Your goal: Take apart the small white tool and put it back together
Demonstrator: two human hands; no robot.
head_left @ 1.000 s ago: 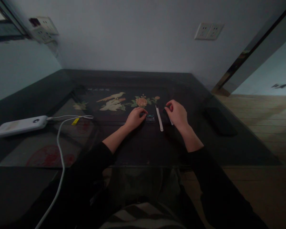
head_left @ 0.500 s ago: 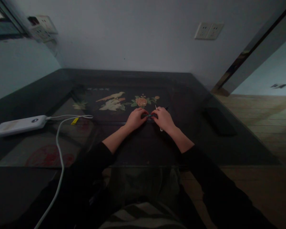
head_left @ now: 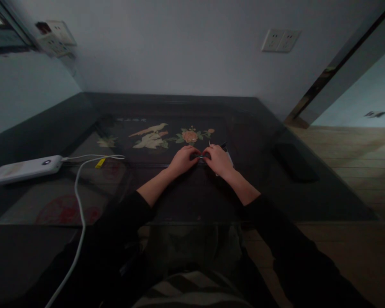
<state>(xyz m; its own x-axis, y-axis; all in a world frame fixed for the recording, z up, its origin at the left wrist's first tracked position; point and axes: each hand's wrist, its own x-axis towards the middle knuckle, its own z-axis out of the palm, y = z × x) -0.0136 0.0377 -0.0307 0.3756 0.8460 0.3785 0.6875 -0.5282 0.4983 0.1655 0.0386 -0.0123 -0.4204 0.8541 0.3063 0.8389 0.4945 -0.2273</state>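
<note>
My left hand [head_left: 182, 161] and my right hand [head_left: 220, 161] meet over the middle of the dark tabletop, their fingertips pinched close together. Between them is a small dark object [head_left: 201, 157] with a bluish shine, too small and too dim to name. Both hands seem to grip it from either side. A thin white tip [head_left: 209, 143] sticks up past the fingers of my right hand. Just beyond that hand, a dark piece [head_left: 223, 146] and a pale edge [head_left: 230, 158] show, mostly covered by the hand.
On the left lies a white power bank [head_left: 27, 167] with a white cable [head_left: 80, 205] running toward me. A small yellow tag [head_left: 100, 163] is beside the cable. A black flat object [head_left: 294, 162] rests at the right. The glass-topped table [head_left: 244, 111] meets the wall behind.
My right hand has shifted very slightly, and a pale edge now shows beyond it. The pinch between both hands stays in the same place.
</note>
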